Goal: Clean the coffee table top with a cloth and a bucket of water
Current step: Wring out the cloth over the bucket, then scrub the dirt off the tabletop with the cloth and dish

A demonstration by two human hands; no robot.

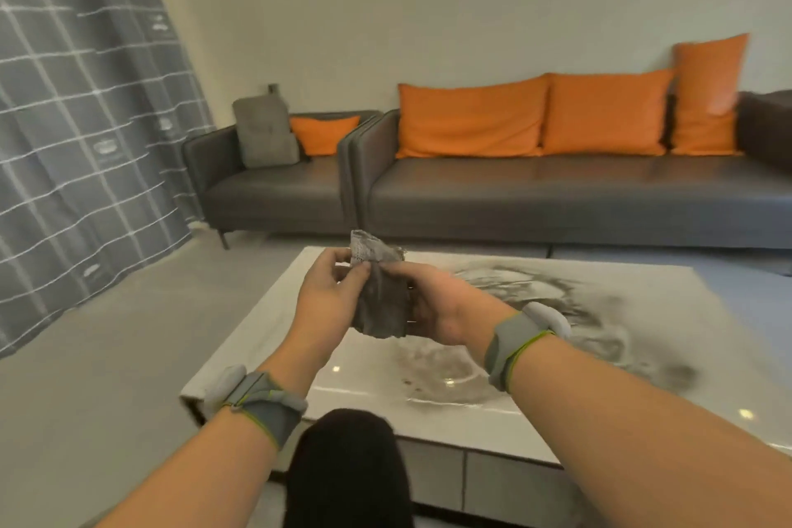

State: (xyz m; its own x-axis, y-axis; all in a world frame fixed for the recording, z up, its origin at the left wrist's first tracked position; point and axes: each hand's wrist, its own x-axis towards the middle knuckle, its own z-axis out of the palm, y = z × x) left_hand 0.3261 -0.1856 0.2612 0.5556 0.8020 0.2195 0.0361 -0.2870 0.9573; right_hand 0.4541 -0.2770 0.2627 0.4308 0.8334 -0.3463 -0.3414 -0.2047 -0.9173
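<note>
A grey cloth (381, 296) hangs crumpled between both hands, held in the air above the left part of the coffee table top. My left hand (328, 296) pinches its upper left edge with thumb and fingers. My right hand (433, 304) grips the cloth from the right side, fingers curled round it. The coffee table (557, 356) has a glossy white top with grey marbling; wet-looking smears show near its front middle. Both wrists wear grey bands. No bucket is in view.
A dark grey sofa (557, 193) with orange cushions (471, 120) stands behind the table; a smaller matching seat (274, 189) is at its left. A checked grey curtain (85, 120) hangs at left. My dark-clad knee (347, 467) is against the table's front edge.
</note>
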